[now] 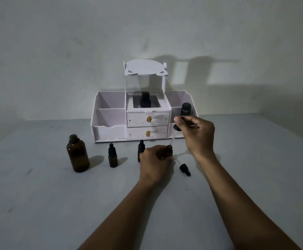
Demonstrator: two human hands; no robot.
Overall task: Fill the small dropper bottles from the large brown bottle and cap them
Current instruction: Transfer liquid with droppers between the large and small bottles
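My left hand point(155, 160) is wrapped around a small brown dropper bottle point(169, 150) standing uncapped on the table. Above it, my right hand point(195, 134) pinches a dropper point(176, 127) by its black bulb, and the clear glass tube slants down toward the bottle's open neck. The large brown bottle point(77, 156) stands open at the left. Two capped small bottles are upright: one point(112, 156) right of the large bottle, another point(141, 148) partly hidden behind my left hand. A loose black dropper cap point(185, 169) lies on the table to the right.
A white desk organiser point(111, 121) with two drawers and side compartments stands at the back against the wall. A black bottle marked Kahf point(185, 110) sits in its right compartment, and a dark bottle point(145, 101) stands in its centre. The grey table point(56, 204) spreads in front.
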